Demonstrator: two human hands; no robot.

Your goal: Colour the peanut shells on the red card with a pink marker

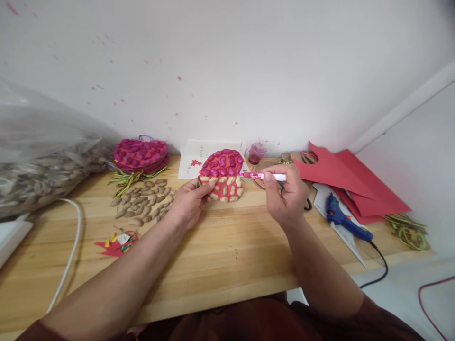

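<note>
My left hand (192,199) grips the left edge of a round red disc (223,190) covered with glued peanuts, held up above the table. Its upper half of peanuts is painted magenta; the lower half is natural tan. Pinched in my right hand (286,192) is a white-handled paintbrush (279,177), its pink-stained tip at the disc's right edge, near where the painted and tan peanuts meet. A small clear cup (256,152) with dark pink paint stands behind, against the wall. Loose peanuts (144,201) lie left of my left hand.
A stack of magenta peanut discs (140,156) sits at the back left, near a big plastic bag of peanuts (42,182). On the right are red paper sheets (355,175), a blue glue gun (344,220) with cord, and green strings (407,232). A white cable (73,251) crosses the left side.
</note>
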